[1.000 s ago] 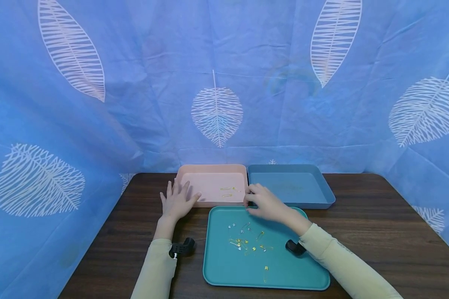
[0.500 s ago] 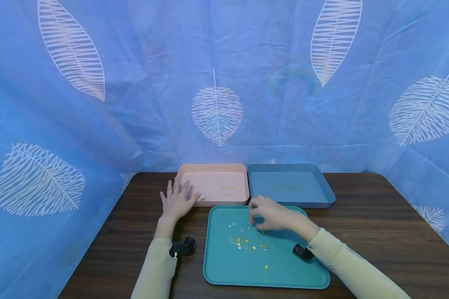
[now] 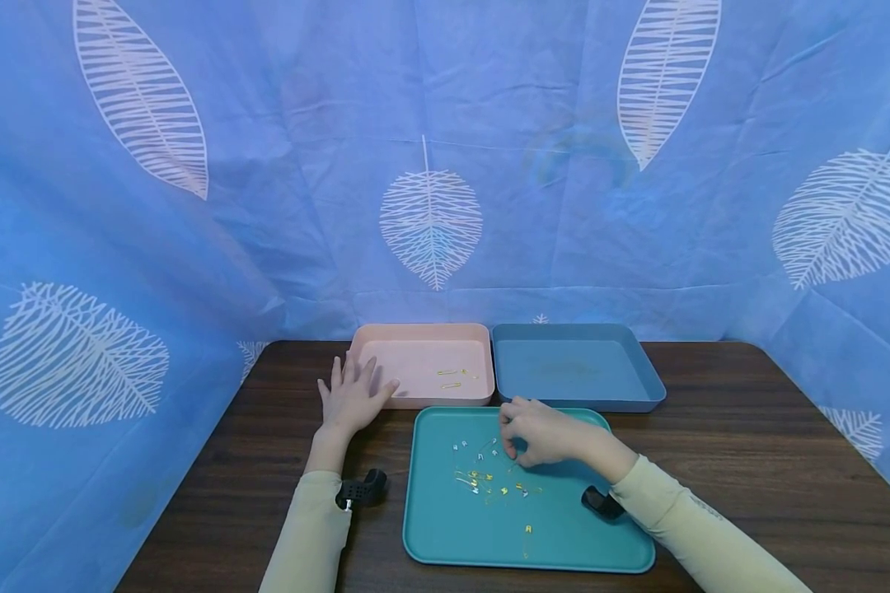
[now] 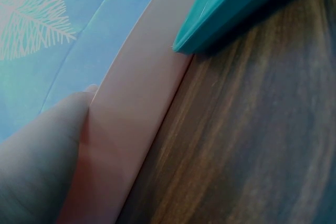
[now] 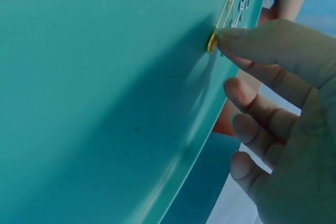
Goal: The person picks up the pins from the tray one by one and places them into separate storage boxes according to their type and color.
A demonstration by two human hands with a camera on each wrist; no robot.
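My right hand (image 3: 545,432) is over the far part of the teal tray (image 3: 445,535), thumb and forefinger pinching a gold safety pin (image 5: 212,42) by its capped end. Its other three fingers are bent loosely. To its left on the tray lie several gold and silver safety pins (image 3: 475,476), and one gold pin (image 3: 528,530) lies apart near the front. My left hand (image 3: 351,403), fingers spread, rests at the front left of the pink tray (image 3: 386,331); its thumb (image 4: 47,145) is at the rim in the left wrist view.
Inside the pink tray are several gold safety pins (image 3: 451,385). A blue tray (image 3: 571,362) stands beside it, behind the teal tray. All stand on a dark wooden table (image 3: 742,445), with a blue leaf-patterned cloth (image 3: 534,206) hanging behind.
My right hand has moved from the corner where the pink and blue trays meet back over the teal tray, and now pinches a gold safety pin. The left hand has stayed still.
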